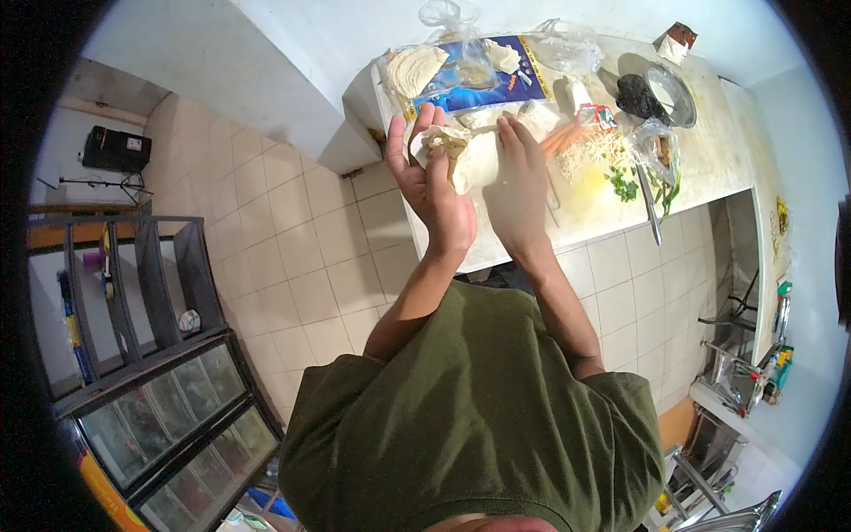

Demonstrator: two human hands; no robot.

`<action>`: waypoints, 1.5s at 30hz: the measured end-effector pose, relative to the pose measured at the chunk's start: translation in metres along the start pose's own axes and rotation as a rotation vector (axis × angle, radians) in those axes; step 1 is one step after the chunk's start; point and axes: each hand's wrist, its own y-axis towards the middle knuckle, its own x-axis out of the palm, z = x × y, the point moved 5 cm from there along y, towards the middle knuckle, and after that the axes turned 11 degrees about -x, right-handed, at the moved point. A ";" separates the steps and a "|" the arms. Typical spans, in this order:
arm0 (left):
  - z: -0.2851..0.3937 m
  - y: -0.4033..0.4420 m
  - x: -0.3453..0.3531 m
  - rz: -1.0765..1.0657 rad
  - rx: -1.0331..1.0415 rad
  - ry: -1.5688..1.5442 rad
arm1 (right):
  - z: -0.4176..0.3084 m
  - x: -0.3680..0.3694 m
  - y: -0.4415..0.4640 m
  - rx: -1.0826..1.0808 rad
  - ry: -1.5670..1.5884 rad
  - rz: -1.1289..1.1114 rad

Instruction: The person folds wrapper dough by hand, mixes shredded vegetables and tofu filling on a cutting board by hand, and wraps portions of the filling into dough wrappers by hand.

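My left hand (441,199) is raised above the table's near left part, thumb pressing on a pale, thin dough wrapper (465,164). The wrapper is partly folded, and a light filling shows in its opening. Beside its right edge, my right hand (519,182) is stretched out and somewhat blurred; whether it touches the wrapper I cannot tell. Beyond my hands, a stack of round wrappers (417,70) lies on a blue printed sheet (456,96). To the right are shredded pale vegetables (601,151), carrots (558,139) and chopped greens (621,183).
A knife (650,206) sticks out past the table's front edge (567,234). Spring onions (667,191), a metal bowl (681,96), a black bag (635,96) and clear plastic bags (567,49) are at the right and back. A dark shelf rack (155,293) stands left on the tiled floor.
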 end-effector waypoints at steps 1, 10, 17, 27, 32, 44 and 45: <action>-0.001 0.000 0.001 -0.002 0.020 0.034 | 0.000 0.000 -0.001 0.004 0.006 0.007; -0.008 -0.002 -0.005 -0.094 0.063 0.321 | 0.005 0.005 -0.011 -0.054 -0.098 -0.013; -0.014 0.005 -0.011 0.073 -0.055 0.299 | 0.002 0.006 -0.013 -0.077 -0.149 -0.098; -0.031 0.008 -0.020 0.041 -0.061 0.244 | 0.009 0.008 -0.014 -0.074 -0.139 -0.116; -0.029 0.008 -0.022 0.088 -0.015 0.279 | 0.006 0.006 -0.011 -0.076 -0.124 -0.110; -0.017 0.009 -0.013 -0.109 -0.069 -0.430 | 0.007 0.001 0.006 0.187 0.276 0.063; -0.015 0.008 -0.011 -0.149 -0.063 -0.437 | 0.005 -0.001 0.009 0.180 0.287 0.062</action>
